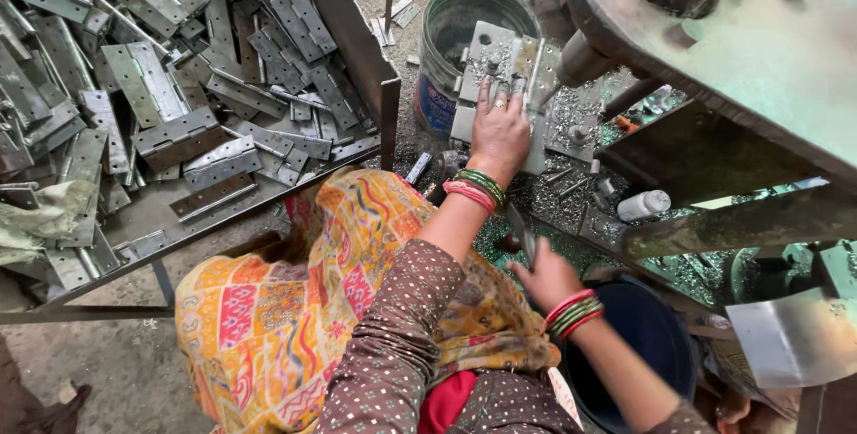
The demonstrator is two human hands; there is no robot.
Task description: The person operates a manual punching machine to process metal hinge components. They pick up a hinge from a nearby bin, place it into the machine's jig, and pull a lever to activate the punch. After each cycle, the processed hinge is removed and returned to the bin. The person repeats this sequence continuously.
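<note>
— Left hand (500, 130)?
— Flat and open, fingers spread, pressing down on a grey metal hinge plate (486, 63). Plate lying on the machine bed (571, 202), right under the palm and fingers.
— Which way pointing?
— Long side running away from the body, up past the fingertips toward the bucket (446, 50) just beyond.
— Right hand (546, 280)?
— Closer to the body, below the left one. Closed around a thin metal piece (520, 233), dark and narrow. Piece sticking up out of the fist, long side aimed toward the left wrist.
— Hands together?
— Apart, not touching.
— Around them?
— Shiny metal shavings (544, 206) between both hands. Blue tub (656, 336) just beside the right wrist. Big pile of hinges (178, 86) well off past the left elbow.
</note>
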